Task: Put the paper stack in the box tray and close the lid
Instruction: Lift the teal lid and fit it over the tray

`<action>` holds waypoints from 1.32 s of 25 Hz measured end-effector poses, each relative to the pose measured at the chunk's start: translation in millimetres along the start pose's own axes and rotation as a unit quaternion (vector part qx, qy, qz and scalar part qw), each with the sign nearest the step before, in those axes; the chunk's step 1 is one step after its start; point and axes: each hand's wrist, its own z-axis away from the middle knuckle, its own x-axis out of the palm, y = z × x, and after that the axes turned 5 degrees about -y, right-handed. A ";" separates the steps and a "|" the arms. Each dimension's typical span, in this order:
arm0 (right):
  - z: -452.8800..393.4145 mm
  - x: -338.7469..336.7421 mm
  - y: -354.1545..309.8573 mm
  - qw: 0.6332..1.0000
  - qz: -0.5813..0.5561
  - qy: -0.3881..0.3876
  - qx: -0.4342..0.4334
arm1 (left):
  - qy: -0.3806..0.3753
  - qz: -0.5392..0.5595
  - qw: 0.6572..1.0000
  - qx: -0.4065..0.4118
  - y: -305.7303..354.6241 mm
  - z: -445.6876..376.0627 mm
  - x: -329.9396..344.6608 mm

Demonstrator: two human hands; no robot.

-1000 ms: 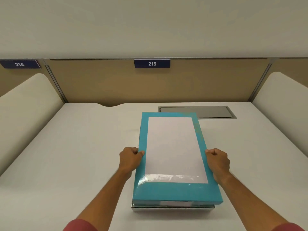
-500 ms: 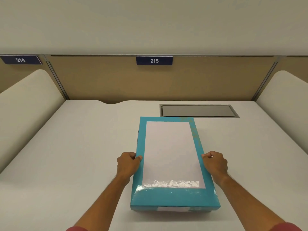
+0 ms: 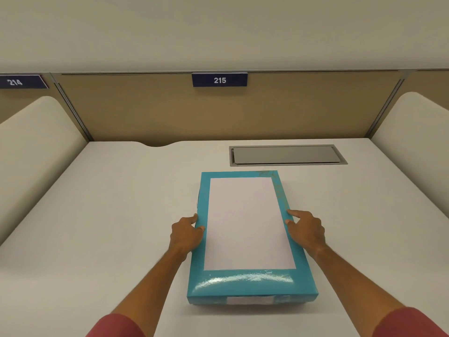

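Observation:
A teal lid [image 3: 245, 283] with a white rectangular panel covers the box tray completely and sits flat on the white desk [image 3: 109, 215]. The tray and the paper stack are hidden beneath it. My left hand [image 3: 185, 233] grips the lid's left edge, thumb on top and fingers down the side. My right hand [image 3: 306, 230] rests against the lid's right edge with the forefinger stretched out along it and the fingers loosened.
A grey recessed cable hatch [image 3: 286, 154] lies in the desk just behind the box. Cream side dividers [image 3: 36, 147] stand left and right, and a tan back panel carries a "215" label [image 3: 220, 80].
The lid's near end has come down from a raised tilt onto the tray, hiding the silver tray rim. My right hand's fingers have loosened from a closed grip.

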 end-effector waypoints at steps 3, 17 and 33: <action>-2.2 1.2 -2.3 0.999 0.036 -0.015 -0.009 | -0.004 -0.037 0.999 0.003 1.4 -5.7 2.3; 8.2 5.3 1.3 0.989 0.120 -0.074 -0.031 | 0.002 -0.155 0.986 0.056 -11.2 -3.9 8.1; 41.4 23.4 -7.5 0.849 0.383 -0.307 -0.194 | -0.205 -0.415 0.872 0.159 -18.7 32.2 14.0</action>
